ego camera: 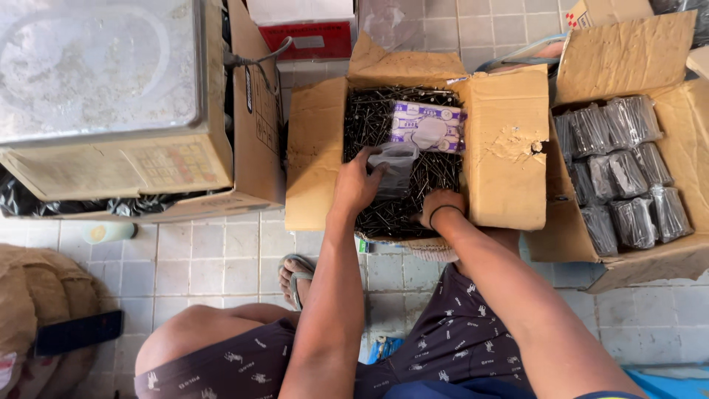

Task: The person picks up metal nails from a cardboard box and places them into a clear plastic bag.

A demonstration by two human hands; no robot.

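The person sits low on the tiled floor with an open brown cardboard box pulled right up against the knees, which seems to be why both arms can reach straight down into it. The box is filled with a loose heap of dark metal nails, and a purple-and-white printed packet lies on top of them towards the far side. The left hand has its fingers closed on the rim of a small clear plastic bag, holding it with its mouth gaping just above the nails, as I judge so that nails can go in. The right hand, a dark band round its wrist, is sunk among the nails at the near edge of the box; its fingers are buried, so I cannot tell how far they are curled or what they hold. To the right stands a second open carton with clear bags already packed with nails laid in rows. To the left a weighing scale with a steel pan rests on another box.
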